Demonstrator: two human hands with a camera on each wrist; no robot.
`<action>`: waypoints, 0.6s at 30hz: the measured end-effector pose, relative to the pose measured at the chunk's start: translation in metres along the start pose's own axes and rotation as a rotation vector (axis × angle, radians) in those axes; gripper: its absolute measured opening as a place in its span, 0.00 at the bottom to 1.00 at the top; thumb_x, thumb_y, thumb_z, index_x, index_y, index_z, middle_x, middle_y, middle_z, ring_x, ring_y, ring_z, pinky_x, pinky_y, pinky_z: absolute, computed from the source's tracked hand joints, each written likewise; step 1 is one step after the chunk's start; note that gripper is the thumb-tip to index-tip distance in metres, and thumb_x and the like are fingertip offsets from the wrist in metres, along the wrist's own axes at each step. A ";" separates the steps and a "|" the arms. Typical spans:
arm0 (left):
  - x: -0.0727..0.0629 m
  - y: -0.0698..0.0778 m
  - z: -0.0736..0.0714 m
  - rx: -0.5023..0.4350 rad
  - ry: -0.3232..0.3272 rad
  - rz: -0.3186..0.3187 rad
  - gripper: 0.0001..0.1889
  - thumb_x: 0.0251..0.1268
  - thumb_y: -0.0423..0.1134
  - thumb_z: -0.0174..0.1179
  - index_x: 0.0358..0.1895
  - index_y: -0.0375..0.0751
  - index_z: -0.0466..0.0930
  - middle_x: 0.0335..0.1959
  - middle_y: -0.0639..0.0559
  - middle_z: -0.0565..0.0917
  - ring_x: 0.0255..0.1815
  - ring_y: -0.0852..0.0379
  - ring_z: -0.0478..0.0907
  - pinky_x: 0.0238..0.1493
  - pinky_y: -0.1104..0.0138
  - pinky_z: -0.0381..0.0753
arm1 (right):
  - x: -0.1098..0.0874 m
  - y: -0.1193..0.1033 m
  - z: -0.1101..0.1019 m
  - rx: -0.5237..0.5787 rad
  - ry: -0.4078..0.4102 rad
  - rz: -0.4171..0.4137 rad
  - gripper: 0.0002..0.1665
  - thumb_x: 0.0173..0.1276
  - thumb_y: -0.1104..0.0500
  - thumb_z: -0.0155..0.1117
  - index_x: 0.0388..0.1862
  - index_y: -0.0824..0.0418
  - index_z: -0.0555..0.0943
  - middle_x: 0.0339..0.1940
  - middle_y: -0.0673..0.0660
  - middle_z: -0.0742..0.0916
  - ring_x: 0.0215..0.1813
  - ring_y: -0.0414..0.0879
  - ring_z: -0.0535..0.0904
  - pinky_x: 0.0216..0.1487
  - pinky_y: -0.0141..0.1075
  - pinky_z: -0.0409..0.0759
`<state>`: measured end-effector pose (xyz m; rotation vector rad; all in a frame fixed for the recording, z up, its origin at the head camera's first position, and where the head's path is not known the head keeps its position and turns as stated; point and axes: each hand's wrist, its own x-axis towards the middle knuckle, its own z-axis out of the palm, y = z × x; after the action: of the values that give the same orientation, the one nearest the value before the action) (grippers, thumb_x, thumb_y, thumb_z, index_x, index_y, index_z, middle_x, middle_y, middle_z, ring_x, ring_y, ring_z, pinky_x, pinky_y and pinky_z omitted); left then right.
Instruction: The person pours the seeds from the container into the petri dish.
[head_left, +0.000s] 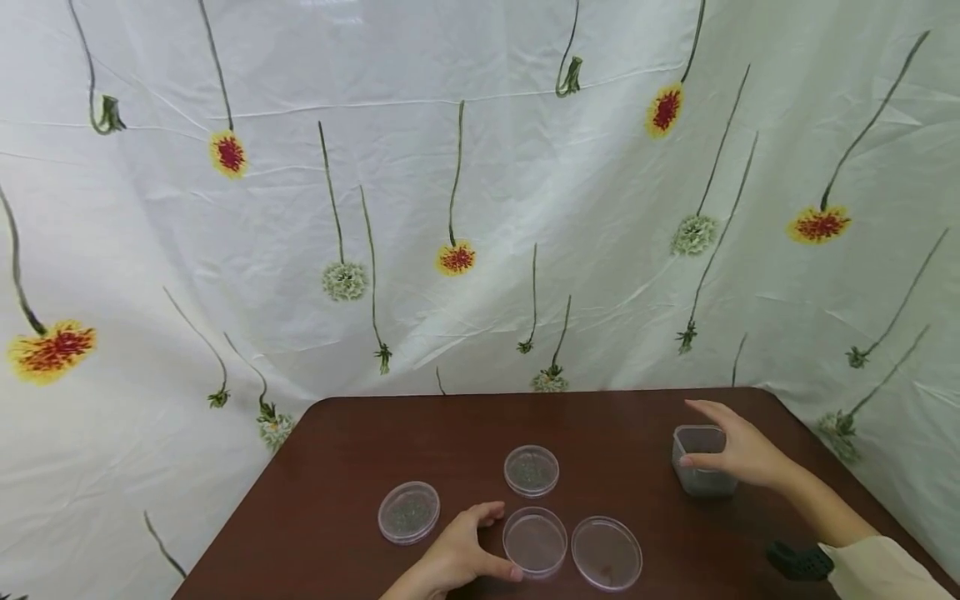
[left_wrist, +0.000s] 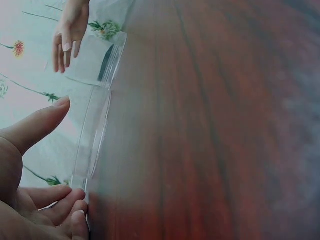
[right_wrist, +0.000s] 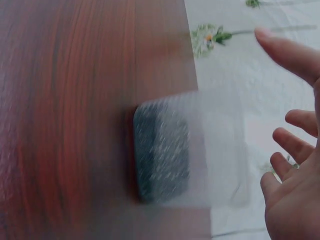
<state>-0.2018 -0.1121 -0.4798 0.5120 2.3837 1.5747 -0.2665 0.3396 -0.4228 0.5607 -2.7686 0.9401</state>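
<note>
My left hand (head_left: 461,550) rests low beside a clear petri dish (head_left: 535,542), thumb and fingers spread apart around its left side. In the left wrist view the fingertips (left_wrist: 77,200) lie right at a clear dish's wall (left_wrist: 92,135). At the right, my right hand (head_left: 750,450) is spread beside a clear plastic tub (head_left: 705,483), overlapping its rim in the head view. The right wrist view shows dark, grainy contents in the tub (right_wrist: 165,155), with the fingers apart from its wall. Neither hand grips anything.
A shallow clear dish (head_left: 607,553) lies right of the left hand's dish. Two petri dishes with speckled greenish contents stand farther left (head_left: 408,512) and behind (head_left: 531,471). A flower-printed cloth (head_left: 480,200) hangs behind the brown table (head_left: 360,442).
</note>
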 end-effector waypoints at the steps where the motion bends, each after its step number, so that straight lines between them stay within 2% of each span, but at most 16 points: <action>1: 0.000 0.000 0.000 0.002 0.002 0.002 0.49 0.44 0.35 0.84 0.71 0.24 0.68 0.66 0.36 0.75 0.65 0.32 0.68 0.68 0.35 0.63 | -0.001 0.003 0.000 0.015 -0.004 0.018 0.56 0.62 0.47 0.79 0.79 0.71 0.61 0.74 0.78 0.64 0.69 0.79 0.63 0.54 0.72 0.71; 8: 0.001 -0.001 0.006 0.088 0.020 0.056 0.46 0.43 0.35 0.85 0.69 0.25 0.71 0.64 0.39 0.78 0.63 0.36 0.72 0.65 0.40 0.68 | -0.011 0.023 0.002 0.149 -0.074 0.145 0.59 0.66 0.49 0.76 0.81 0.73 0.53 0.77 0.81 0.57 0.73 0.82 0.53 0.57 0.75 0.65; 12: 0.002 0.001 0.009 0.112 0.025 0.054 0.46 0.42 0.35 0.85 0.68 0.27 0.72 0.64 0.40 0.78 0.62 0.36 0.73 0.64 0.40 0.69 | -0.014 0.034 0.005 0.213 -0.110 0.179 0.59 0.67 0.51 0.75 0.82 0.74 0.50 0.77 0.82 0.55 0.74 0.83 0.51 0.58 0.74 0.66; 18: 0.004 0.004 0.010 0.100 0.022 0.033 0.45 0.42 0.35 0.85 0.68 0.30 0.73 0.64 0.40 0.78 0.64 0.35 0.73 0.65 0.38 0.68 | -0.022 0.053 0.011 0.397 -0.143 0.196 0.59 0.72 0.57 0.70 0.84 0.70 0.40 0.78 0.81 0.56 0.75 0.80 0.54 0.59 0.63 0.74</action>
<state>-0.2005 -0.1007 -0.4806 0.5584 2.4926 1.4879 -0.2680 0.3782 -0.4666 0.4257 -2.8104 1.5718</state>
